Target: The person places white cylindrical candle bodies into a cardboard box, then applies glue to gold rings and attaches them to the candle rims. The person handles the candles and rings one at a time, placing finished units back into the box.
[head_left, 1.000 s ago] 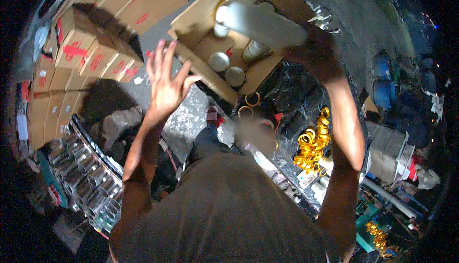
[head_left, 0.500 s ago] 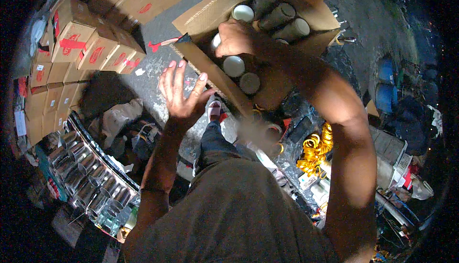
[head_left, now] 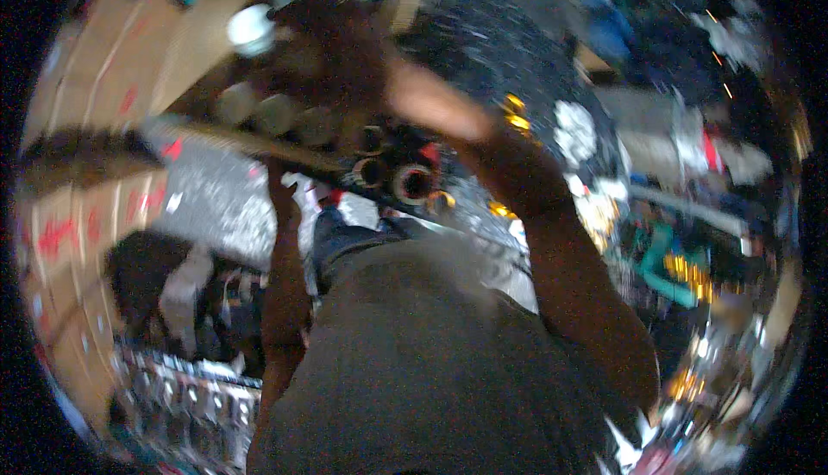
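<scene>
Motion blur covers much of the scene. A brown cardboard box (head_left: 250, 140) at the upper left holds several cylinders; their grey tops (head_left: 274, 114) line up along its near side, and a bright white-topped cylinder (head_left: 250, 31) shows farther back. Over the box, in deep shadow, is my right hand (head_left: 341, 48); its fingers are smeared, and I cannot make out what it touches. At the box's near edge my left hand (head_left: 283, 183) shows as a dark shape with its fingers unclear. Dark ring-ended tubes (head_left: 414, 183) stand close to the box's near right corner.
Stacked cardboard boxes (head_left: 78, 225) line the left side. Shiny metal cylinders (head_left: 190, 402) sit in rows at the lower left. Gold curled strips (head_left: 516, 113) lie on dark plastic sheeting (head_left: 483, 35) to the right. A long pale bar (head_left: 690, 207) lies among clutter farther right.
The view has swung, so the box now appears farther left. My left hand, earlier spread beside the box, is now at its near edge. My right hand remains over the box.
</scene>
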Demonstrator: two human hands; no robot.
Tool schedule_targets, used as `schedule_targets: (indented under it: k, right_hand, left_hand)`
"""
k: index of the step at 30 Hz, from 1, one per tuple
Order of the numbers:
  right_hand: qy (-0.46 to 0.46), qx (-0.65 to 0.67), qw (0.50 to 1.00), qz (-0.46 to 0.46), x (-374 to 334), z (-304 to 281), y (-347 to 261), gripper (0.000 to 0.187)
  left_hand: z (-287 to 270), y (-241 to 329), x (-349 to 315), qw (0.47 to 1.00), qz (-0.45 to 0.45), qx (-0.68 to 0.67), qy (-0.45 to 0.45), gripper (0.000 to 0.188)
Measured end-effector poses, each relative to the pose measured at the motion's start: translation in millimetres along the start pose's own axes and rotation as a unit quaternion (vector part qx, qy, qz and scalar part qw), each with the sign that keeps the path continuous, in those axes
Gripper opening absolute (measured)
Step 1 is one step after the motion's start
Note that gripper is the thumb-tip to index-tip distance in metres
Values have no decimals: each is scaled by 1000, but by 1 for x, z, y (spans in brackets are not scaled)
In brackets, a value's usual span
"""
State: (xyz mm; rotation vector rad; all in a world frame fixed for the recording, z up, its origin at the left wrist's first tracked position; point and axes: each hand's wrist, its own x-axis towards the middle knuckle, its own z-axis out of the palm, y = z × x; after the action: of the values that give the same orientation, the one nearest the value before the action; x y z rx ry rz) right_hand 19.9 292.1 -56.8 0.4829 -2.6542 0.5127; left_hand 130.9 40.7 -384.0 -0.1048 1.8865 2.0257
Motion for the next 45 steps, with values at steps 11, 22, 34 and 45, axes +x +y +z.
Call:
schedule_targets:
  k: [11,22,34,45]
  right_hand:
    - [94,-33,953,287,-299,-119,-33,67]
    - [293,-300,450,789,-807,-397,163,84]
    - [-13,-239,535,810,-1109,-472,371,70]
    - [-39,-742,417,523,-1148,-519,360,94]
  left_hand:
    - [68,35,-18,998,-62,-27,-1,58]
    - [-81,-29,-200,832,-176,501,-163,67]
    - [45,49,-323,684,-203,677,-180,45]
    - [212,118,-363,777,-48,580,-240,51]
